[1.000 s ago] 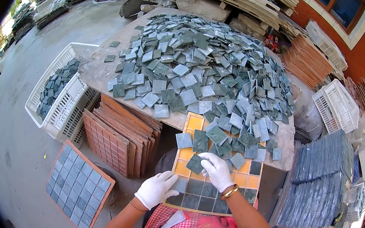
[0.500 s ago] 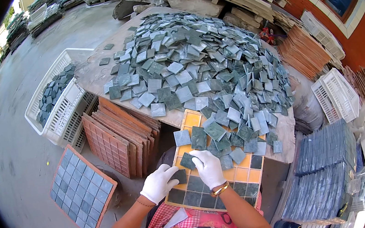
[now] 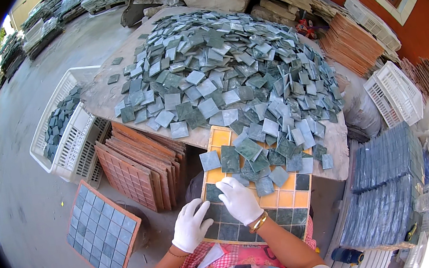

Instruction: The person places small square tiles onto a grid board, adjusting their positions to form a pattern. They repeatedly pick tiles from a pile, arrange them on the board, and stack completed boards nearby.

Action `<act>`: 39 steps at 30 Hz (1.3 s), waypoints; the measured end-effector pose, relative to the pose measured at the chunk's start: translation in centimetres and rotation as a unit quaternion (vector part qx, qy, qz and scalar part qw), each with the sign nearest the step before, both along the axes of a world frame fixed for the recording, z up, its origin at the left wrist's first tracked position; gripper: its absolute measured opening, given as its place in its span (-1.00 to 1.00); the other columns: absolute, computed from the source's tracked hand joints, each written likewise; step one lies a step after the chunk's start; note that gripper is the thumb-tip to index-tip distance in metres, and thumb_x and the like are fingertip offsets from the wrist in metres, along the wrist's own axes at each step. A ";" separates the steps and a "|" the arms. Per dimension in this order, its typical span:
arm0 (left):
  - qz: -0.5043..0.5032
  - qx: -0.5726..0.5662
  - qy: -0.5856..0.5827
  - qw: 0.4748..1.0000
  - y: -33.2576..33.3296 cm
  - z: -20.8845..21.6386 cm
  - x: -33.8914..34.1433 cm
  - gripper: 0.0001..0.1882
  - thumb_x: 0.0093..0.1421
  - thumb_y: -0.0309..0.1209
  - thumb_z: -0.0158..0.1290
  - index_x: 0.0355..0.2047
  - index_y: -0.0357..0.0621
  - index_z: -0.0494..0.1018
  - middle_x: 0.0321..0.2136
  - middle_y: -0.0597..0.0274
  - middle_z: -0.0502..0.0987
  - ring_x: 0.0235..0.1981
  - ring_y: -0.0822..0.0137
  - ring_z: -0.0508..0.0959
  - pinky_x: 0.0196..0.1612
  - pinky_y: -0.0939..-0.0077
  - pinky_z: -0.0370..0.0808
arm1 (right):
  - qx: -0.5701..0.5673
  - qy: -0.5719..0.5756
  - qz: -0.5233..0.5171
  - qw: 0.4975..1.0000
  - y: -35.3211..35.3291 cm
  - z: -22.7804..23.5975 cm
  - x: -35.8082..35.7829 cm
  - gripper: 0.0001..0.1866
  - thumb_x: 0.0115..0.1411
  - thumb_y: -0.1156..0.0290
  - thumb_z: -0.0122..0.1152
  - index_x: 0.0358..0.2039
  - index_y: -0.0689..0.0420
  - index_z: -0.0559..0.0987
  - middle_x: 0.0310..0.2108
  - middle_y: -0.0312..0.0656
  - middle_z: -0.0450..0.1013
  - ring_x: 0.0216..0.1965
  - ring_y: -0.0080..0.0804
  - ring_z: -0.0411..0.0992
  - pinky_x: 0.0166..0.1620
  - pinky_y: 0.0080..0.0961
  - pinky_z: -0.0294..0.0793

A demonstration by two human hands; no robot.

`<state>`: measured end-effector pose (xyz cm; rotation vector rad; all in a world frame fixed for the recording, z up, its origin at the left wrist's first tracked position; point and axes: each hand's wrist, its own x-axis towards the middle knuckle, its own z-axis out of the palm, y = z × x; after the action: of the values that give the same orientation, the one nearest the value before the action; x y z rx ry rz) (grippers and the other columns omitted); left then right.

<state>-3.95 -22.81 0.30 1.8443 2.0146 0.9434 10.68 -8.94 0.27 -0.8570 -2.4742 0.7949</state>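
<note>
A yellow grid tray (image 3: 221, 137) lies tilted in front of me, its lower rows filled with square dark green stone tiles (image 3: 229, 233). One dark tile (image 3: 212, 193) lies in a cell at the tray's left edge. Just right of that tile is my right hand (image 3: 241, 202), white-gloved, fingertips at its edge and fingers slightly apart. My left hand (image 3: 190, 227), also gloved, is open beside the tray's left edge, thumb and forefinger spread with nothing between them. Loose tiles (image 3: 249, 149) cover the tray's upper part, and several orange cells (image 3: 285, 199) show bare.
A large heap of tiles (image 3: 228, 72) covers the stone table (image 3: 104, 99). At left are a white crate (image 3: 43, 151) of tiles, stacked brown grid trays (image 3: 129, 167) and a filled tray (image 3: 101, 230). Wrapped tile stacks (image 3: 379, 188) and white crates (image 3: 394, 93) stand at right.
The dark tile at the right fingers has gone down into the left-edge cell. My left hand has drawn slightly down, its fingers wider apart. The whole view has shifted a little.
</note>
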 end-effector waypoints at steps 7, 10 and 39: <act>-0.020 -0.014 0.100 0.995 1.0 -0.3 1.9 -0.22 0.04 -0.19 0.20 0.25 -0.22 0.24 0.27 -0.07 0.22 0.32 -0.11 0.15 0.34 -0.10 -0.01 | -0.164 0.078 0.026 0.983 1.4 1.9 1.2 -0.66 0.13 0.50 0.19 -0.05 0.18 0.50 -0.10 0.02 0.47 -0.15 -0.11 0.51 -0.07 -0.33 0.50; -0.061 -0.032 0.149 0.986 3.2 0.6 2.3 -0.20 0.05 -0.10 0.18 0.26 -0.16 0.24 0.29 0.07 0.21 0.34 -0.04 0.13 0.34 -0.08 -0.03 | -0.096 0.112 -0.065 0.987 2.2 1.7 3.5 -0.65 0.11 0.47 0.25 -0.05 0.16 0.52 -0.12 -0.02 0.50 -0.28 -0.19 0.55 -0.11 -0.34 0.52; -0.046 -0.072 0.138 0.987 2.7 -0.7 2.1 -0.23 0.19 -0.04 0.06 0.27 -0.30 0.19 0.30 -0.11 0.17 0.35 -0.07 0.11 0.36 -0.02 -0.03 | 0.004 0.027 -0.010 1.000 1.5 1.9 4.6 -0.44 -0.02 0.34 0.38 0.02 0.16 0.42 -0.06 0.02 0.38 -0.02 0.00 0.40 0.05 -0.25 0.43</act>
<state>-1.87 -20.11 -0.41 2.0608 2.0639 0.5249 15.23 -7.47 2.21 -0.8446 -2.4171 0.7911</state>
